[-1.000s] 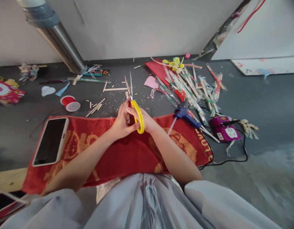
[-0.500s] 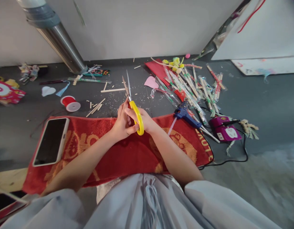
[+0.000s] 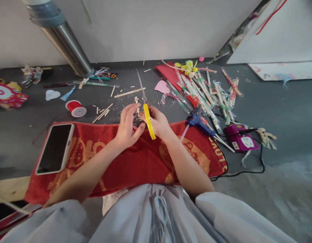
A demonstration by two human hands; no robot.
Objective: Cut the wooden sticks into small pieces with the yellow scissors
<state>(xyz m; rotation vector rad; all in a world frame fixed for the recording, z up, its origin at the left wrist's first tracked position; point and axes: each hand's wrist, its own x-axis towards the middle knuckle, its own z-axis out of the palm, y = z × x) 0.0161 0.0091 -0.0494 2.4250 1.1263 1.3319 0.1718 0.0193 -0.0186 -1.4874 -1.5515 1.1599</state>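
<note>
The right hand [image 3: 159,125] grips yellow-handled scissors [image 3: 149,121] above the red towel's [image 3: 138,162] far edge; the left hand [image 3: 127,126] is open, fingers loosely spread. Short wooden sticks [image 3: 103,113] look already cut; 1 longer stick [image 3: 129,92] seems uncut.

Craft workspace, glue gun [image 3: 197,120], scissors [image 3: 148,118], thread spool [image 3: 75,108]

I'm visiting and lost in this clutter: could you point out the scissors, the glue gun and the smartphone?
Yellow-handled scissors [image 3: 148,118]: head view, on the yellow handle.
Blue glue gun [image 3: 198,122]: head view, on its blue body.
Smartphone [image 3: 55,148]: head view, on the middle of its dark screen.
</note>
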